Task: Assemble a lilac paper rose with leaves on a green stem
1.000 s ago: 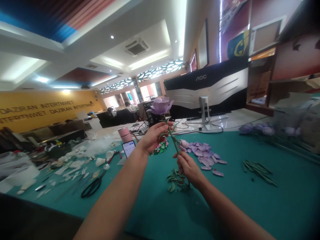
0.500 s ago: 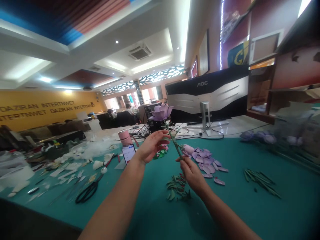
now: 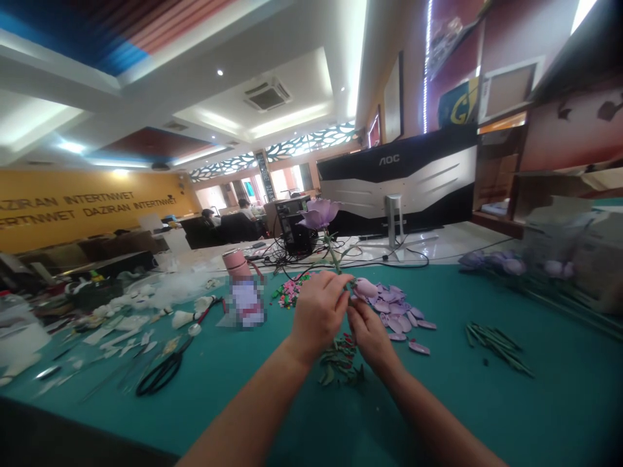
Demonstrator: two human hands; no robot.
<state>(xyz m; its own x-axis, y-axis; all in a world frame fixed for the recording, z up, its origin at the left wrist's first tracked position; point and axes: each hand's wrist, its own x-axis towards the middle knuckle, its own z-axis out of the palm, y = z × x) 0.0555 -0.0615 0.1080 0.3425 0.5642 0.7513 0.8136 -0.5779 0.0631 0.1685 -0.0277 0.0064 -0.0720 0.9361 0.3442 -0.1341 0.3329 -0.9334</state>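
Note:
An artificial flower with a wide purple bloom [image 3: 320, 213] and a green stem [image 3: 333, 253] stands nearly upright between my hands. Low on the stem, my right hand [image 3: 370, 333] is closed around it. Just above, my left hand [image 3: 321, 310] has its fingers pinched on the same stem, partly hiding it. A closed pinkish-purple bud [image 3: 365, 288] sticks out to the right of my fingertips. Beyond my right hand lie loose purple petals [image 3: 396, 308]. Beneath my hands is a small heap of green leaves [image 3: 339, 363] with some red bits.
Green stems [image 3: 499, 347] lie at right, with more purple flowers [image 3: 513, 264] behind. Black-handled scissors [image 3: 163, 375], white scraps and a pink bottle [image 3: 237, 264] are on the left, near a blurred phone [image 3: 246, 303]. A monitor [image 3: 396, 185] stands at the back of the green mat [image 3: 438, 408].
My left hand has come down and right from beside the upper stem and closed on the stem just above my right hand. My right hand keeps its hold.

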